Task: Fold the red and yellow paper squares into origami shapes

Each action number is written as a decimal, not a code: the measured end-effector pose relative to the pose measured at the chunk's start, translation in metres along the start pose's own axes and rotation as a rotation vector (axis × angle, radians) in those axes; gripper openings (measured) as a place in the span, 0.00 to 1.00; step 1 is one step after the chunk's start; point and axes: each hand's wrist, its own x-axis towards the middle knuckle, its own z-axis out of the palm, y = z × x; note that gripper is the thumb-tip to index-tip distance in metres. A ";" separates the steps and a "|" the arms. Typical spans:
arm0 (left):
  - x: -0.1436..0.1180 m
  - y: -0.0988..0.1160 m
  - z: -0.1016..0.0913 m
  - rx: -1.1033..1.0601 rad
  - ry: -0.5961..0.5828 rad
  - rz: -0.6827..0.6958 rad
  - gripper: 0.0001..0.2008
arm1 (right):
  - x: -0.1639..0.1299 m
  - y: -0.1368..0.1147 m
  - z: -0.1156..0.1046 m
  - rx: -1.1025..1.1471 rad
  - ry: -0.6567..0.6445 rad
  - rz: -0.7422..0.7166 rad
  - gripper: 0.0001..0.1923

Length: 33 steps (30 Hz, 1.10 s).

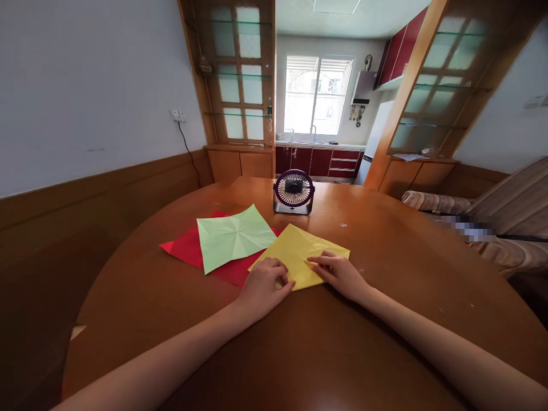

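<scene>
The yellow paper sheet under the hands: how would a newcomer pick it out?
On the round brown wooden table, in front of the small purple desk fan, three paper squares lie together. The yellow paper sheet is rightmost, overlapping the red sheet beside the pale green sheet. Only it lies under the left hand and right hand.

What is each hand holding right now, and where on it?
Both press the yellow paper flat on the table: left hand on its near-left edge, right hand on a fold by its right corner. Nothing is lifted.
</scene>
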 end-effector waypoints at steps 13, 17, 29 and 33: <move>-0.002 0.001 -0.003 0.173 -0.071 0.157 0.09 | 0.002 0.001 0.002 -0.106 -0.053 -0.035 0.16; -0.003 -0.001 -0.003 0.210 -0.085 0.205 0.10 | 0.002 0.002 0.003 -0.138 -0.068 -0.027 0.16; 0.003 -0.014 -0.015 0.028 -0.212 0.226 0.12 | 0.001 0.004 0.003 -0.182 -0.079 -0.046 0.17; 0.007 -0.022 -0.017 -0.110 -0.250 0.183 0.12 | 0.000 0.003 0.002 -0.130 -0.067 -0.046 0.16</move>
